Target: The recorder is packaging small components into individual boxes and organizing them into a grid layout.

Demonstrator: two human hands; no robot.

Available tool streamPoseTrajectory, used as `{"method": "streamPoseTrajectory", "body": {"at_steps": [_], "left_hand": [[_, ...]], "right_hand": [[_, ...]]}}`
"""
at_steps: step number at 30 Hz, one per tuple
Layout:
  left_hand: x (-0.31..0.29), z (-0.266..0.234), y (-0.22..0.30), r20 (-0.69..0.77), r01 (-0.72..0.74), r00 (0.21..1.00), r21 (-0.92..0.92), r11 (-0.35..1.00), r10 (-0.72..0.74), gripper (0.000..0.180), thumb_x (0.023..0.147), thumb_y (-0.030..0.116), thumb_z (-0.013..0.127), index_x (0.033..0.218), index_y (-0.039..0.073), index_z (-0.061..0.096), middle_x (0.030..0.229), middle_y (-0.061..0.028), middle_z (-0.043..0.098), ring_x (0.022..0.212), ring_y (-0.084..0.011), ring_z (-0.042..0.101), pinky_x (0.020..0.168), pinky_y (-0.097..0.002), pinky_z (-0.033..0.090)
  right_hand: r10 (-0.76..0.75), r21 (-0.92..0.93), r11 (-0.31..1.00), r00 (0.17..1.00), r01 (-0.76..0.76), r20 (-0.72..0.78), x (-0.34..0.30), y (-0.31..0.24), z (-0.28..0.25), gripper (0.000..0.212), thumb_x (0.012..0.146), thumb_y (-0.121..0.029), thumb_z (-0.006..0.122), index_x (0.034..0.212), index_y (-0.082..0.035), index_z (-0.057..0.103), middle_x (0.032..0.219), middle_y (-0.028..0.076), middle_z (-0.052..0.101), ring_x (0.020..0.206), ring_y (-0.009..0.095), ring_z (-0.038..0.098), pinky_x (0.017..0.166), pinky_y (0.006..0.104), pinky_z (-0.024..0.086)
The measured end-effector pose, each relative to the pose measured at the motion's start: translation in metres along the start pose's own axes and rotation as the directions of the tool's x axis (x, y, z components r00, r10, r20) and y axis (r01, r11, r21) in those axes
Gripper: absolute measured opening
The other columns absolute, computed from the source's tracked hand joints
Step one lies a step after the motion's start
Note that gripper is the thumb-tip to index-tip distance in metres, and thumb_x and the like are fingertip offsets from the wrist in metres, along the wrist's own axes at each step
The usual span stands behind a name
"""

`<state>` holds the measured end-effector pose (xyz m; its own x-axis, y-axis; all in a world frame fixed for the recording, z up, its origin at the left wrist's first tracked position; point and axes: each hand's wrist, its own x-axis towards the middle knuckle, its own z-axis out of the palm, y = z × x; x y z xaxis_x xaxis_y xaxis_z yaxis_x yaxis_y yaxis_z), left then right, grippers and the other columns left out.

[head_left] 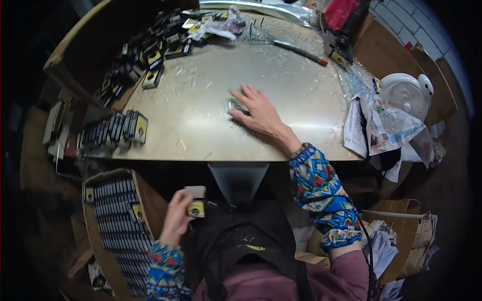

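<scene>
My left hand (176,214) is closed around a small yellow and black carton (196,208), held over my lap. A pale flap stands up at the carton's top; its inside does not show. Over the middle of the table, my right hand (257,113) is stretched out with fingers apart and slightly blurred. Between its thumb and forefinger lies a small, shiny, dark and clear thing (238,106), partly covered and too blurred to name.
Small cartons (113,128) stand in a row at the table's left edge. Below, a cardboard box (135,186) holds packed cartons. More cartons (153,62) are heaped at far left. Clear slivers litter the tabletop (211,133). A white fan (405,95) and newspaper (389,123) are at right.
</scene>
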<state>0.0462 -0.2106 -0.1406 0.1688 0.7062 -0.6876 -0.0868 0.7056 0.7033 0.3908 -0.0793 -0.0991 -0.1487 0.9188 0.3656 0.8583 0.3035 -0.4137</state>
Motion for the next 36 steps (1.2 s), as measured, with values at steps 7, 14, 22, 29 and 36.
{"method": "streamPoseTrajectory", "body": {"at_steps": [7,14,22,29,36], "left_hand": [[0.02,0.055,-0.09,0.281,-0.054,0.959,0.024,0.998,0.045,0.022,0.089,0.007,0.072,0.11,0.003,0.064,0.095,-0.0017,0.066,0.083,-0.0073,0.059,0.071,-0.0223,0.047],[-0.002,0.078,-0.085,0.245,0.078,0.969,-0.216,0.973,-0.023,0.027,0.088,0.003,0.07,0.113,0.004,0.059,0.101,-0.0054,0.067,0.086,-0.0103,0.065,0.068,-0.0208,0.052],[-0.007,0.084,-0.095,0.211,-0.079,0.973,-0.084,0.993,0.095,0.046,0.087,0.01,0.076,0.124,0.003,0.051,0.111,-0.0053,0.064,0.096,-0.0121,0.063,0.081,-0.0244,0.052],[0.002,0.093,-0.123,0.145,-0.552,0.79,0.589,0.59,0.595,0.072,0.076,0.019,0.082,0.129,-0.001,0.038,0.108,-0.0217,0.06,0.097,-0.0413,0.062,0.085,-0.048,0.05],[-0.015,0.055,-0.107,0.291,-0.642,0.593,0.734,0.223,0.751,0.063,0.077,0.01,0.076,0.133,0.003,0.047,0.103,-0.0172,0.058,0.086,-0.0344,0.061,0.074,-0.045,0.05]], "right_hand": [[-0.043,-0.071,0.997,0.999,0.042,-0.008,-0.046,-0.083,0.036,0.039,0.1,-0.03,0.053,0.133,-0.011,0.058,0.145,0.015,0.05,0.138,0.038,0.04,0.115,0.0517,0.03],[0.003,-0.081,0.997,0.998,0.003,0.068,-0.109,-0.129,0.007,0.044,0.098,-0.024,0.059,0.137,-0.005,0.053,0.142,0.022,0.049,0.137,0.044,0.039,0.112,0.0507,0.035],[0.169,0.429,0.88,0.979,-0.204,0.118,-0.13,-0.118,-0.042,0.042,0.081,0.011,0.055,0.115,-0.008,0.071,0.105,0.014,0.064,0.092,0.028,0.063,0.077,0.0336,0.052],[-0.068,0.172,0.985,0.968,0.026,0.243,-0.194,-0.126,0.026,0.047,0.076,0.004,0.061,0.123,0.001,0.06,0.112,0.016,0.061,0.101,0.035,0.058,0.086,0.0404,0.052],[0.113,0.575,0.781,0.96,-0.246,0.258,-0.198,-0.128,0.008,0.032,0.092,-0.006,0.066,0.123,0.001,0.063,0.112,0.019,0.068,0.095,0.028,0.071,0.078,0.0334,0.058]]}}
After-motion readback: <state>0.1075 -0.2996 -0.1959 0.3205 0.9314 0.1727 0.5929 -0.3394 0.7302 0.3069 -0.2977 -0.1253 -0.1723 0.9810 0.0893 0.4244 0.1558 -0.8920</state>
